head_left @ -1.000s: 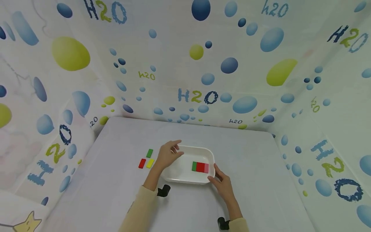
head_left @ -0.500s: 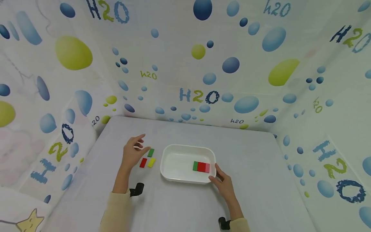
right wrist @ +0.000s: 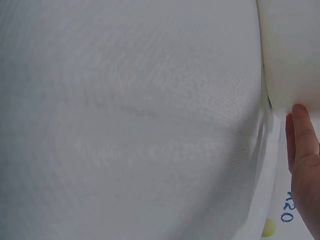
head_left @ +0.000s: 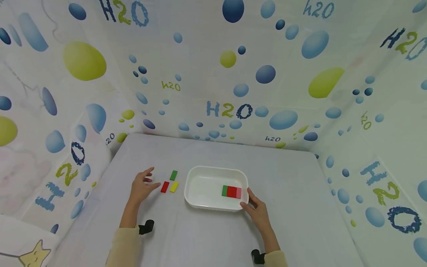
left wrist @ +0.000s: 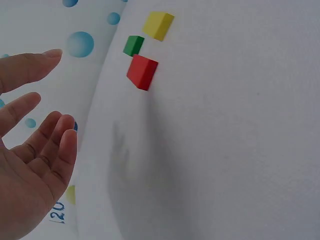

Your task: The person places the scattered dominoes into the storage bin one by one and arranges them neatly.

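Note:
In the head view my left hand (head_left: pixel 141 188) hovers left of three small flat blocks, thumb and fingers spread with nothing between them. Nearest to it lies the red block (head_left: pixel 165 187); the yellow block (head_left: pixel 174 186) is just right of that, and the green block (head_left: pixel 174 175) sits behind them. The left wrist view shows the same red block (left wrist: pixel 142 72) ahead of the thumb. My right hand (head_left: pixel 257 214) holds the near right corner of a white tray (head_left: pixel 203 207), thumb and fingers at its rim. Fingers (right wrist: pixel 302 132) rest against its outer wall.
Inside the tray, toward its right end, a green block (head_left: pixel 225 191), a red block (head_left: pixel 231 191) and a pink block (head_left: pixel 238 193) lie in a row. A white cloth (head_left: pixel 213 241) covers the table. Patterned curtains (head_left: pixel 200 66) enclose it at the back and sides.
My left hand has moved left from over the tray, past the loose blocks, to their left side. The right hand stays at the tray's corner, and the blocks lie as before.

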A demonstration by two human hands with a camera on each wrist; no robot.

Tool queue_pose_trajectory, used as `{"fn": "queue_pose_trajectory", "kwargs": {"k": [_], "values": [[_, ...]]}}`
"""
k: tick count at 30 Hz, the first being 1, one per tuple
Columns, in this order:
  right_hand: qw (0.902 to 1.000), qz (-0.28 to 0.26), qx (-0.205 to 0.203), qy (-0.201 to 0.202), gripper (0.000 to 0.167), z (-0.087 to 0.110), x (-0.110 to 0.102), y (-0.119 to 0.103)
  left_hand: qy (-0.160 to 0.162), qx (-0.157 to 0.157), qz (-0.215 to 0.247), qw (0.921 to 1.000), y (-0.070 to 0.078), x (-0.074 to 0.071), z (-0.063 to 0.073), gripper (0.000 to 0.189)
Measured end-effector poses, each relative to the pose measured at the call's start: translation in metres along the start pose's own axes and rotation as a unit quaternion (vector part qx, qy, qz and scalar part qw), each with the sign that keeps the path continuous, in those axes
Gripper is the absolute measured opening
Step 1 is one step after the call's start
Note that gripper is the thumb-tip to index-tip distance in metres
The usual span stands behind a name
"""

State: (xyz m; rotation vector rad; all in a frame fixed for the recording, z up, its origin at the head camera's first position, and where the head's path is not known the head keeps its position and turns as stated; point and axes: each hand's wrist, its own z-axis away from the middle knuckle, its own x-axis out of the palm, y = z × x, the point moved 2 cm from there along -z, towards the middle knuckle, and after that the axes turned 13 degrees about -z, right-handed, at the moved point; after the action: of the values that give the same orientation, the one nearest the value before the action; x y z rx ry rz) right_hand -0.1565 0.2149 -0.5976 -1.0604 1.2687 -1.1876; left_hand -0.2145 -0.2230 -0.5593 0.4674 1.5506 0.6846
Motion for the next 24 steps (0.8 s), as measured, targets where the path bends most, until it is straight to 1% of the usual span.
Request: {"fn": "queue_pose_trajectory", "kwargs": {"k": [4,7,10,14,18,22,24], "values": [[1.0,0.004,-0.007,-0.004,0.07,0.0,0.001,0.001,-0.035,-0.007,-0.013,0.9993,-0.012,0.014,-0.001,0.072],[1.0,0.004,-0.005,-0.006,0.071,0.0,0.001,0.002,-0.052,-0.004,-0.025,0.9983,-0.018,0.024,-0.001,0.076],[1.0,0.0,0.0,-0.006,0.072,-0.001,0.001,0.003,-0.064,-0.01,-0.046,0.9969,-0.02,0.032,-0.001,0.077],[1.0,-0.004,0.001,-0.005,0.071,-0.001,0.001,0.003,-0.065,-0.017,-0.069,0.9954,-0.022,0.038,-0.001,0.076],[1.0,-0.002,-0.001,0.0,0.071,-0.001,0.001,0.002,-0.052,-0.002,-0.07,0.9962,-0.021,0.042,-0.002,0.074],[0.9999,-0.011,0.005,0.002,0.07,0.0,0.001,0.001,-0.056,0.003,-0.067,0.9962,-0.021,0.044,-0.004,0.073],[0.9998,-0.012,0.013,0.002,0.07,-0.001,0.001,0.002,-0.062,0.002,-0.066,0.9959,-0.022,0.044,-0.005,0.072]]}}
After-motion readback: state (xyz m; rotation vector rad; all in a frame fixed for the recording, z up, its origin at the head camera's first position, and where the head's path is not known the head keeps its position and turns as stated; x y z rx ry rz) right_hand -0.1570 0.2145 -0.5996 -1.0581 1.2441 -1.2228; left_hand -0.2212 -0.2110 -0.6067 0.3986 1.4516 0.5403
